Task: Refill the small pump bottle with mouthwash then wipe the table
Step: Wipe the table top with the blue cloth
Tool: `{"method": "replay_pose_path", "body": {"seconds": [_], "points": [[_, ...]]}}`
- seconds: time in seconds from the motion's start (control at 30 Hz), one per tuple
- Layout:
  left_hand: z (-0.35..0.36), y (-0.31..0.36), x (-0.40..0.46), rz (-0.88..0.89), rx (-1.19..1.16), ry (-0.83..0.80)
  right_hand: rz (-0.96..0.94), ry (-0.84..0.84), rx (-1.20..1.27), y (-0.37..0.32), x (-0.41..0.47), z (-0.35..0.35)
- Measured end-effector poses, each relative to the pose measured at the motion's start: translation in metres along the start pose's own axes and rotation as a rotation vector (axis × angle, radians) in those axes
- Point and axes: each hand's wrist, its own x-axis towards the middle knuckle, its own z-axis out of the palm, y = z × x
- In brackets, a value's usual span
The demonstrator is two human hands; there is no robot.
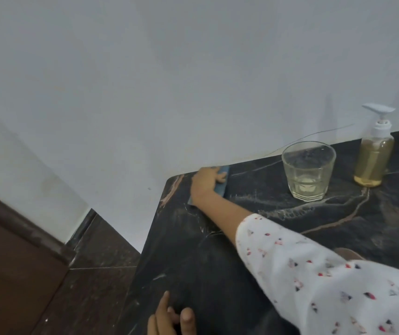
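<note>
A small clear pump bottle (373,155) with a white pump stands at the far right of the black marble table (217,262), nearly full of yellowish liquid. Left of it stands a clear glass (308,174) with a little pale liquid at the bottom. My right hand (204,183) presses flat on a blue cloth (221,187) at the table's far left corner, against the wall. My left hand (171,317) rests at the table's near edge, fingers loosely spread, holding nothing.
A white wall (169,81) runs along the table's far edge. Left of the table lie a dark tiled floor (97,274) and a brown wooden door (12,262). A thin wire (314,135) runs along the wall behind the glass.
</note>
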Motion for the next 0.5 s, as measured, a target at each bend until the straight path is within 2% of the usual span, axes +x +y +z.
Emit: {"method": "replay_pose_path", "body": {"seconds": [0.03, 0.07, 0.1, 0.13, 0.17, 0.2, 0.23, 0.33, 0.4, 0.5], "points": [[-0.011, -0.045, -0.013, 0.077, -0.001, -0.022, 0.053, -0.022, 0.012, 0.014, -0.003, 0.003], [-0.015, -0.065, -0.048, -0.033, 0.086, 0.122, 0.130, 0.003, 0.034, 0.029, -0.007, 0.008], [-0.028, -0.083, -0.096, -0.023, 0.086, 0.279, 0.191, -0.003, 0.044, 0.043, -0.011, 0.012], [-0.028, -0.117, -0.148, 0.115, 0.036, 0.199, 0.224, -0.048, 0.059, 0.057, -0.017, 0.013], [-0.037, -0.131, -0.181, 0.147, -0.059, 0.128, 0.240, -0.058, 0.059, 0.069, -0.021, 0.015], [-0.039, -0.144, -0.208, 0.154, 0.092, 0.240, 0.258, -0.071, 0.051, 0.078, -0.028, 0.015], [-0.041, -0.144, -0.215, 0.094, 0.171, 0.215, 0.242, -0.092, 0.044, 0.084, -0.034, 0.016], [-0.047, -0.128, -0.202, 0.028, 0.324, 0.175, 0.081, -0.050, -0.059, 0.093, -0.067, 0.023], [-0.046, -0.129, -0.207, 0.039, 0.298, 0.146, -0.051, 0.034, -0.051, 0.097, -0.101, 0.027], [-0.045, -0.132, -0.211, 0.040, 0.263, 0.102, -0.362, 0.168, 0.007, 0.111, -0.153, 0.045]]}}
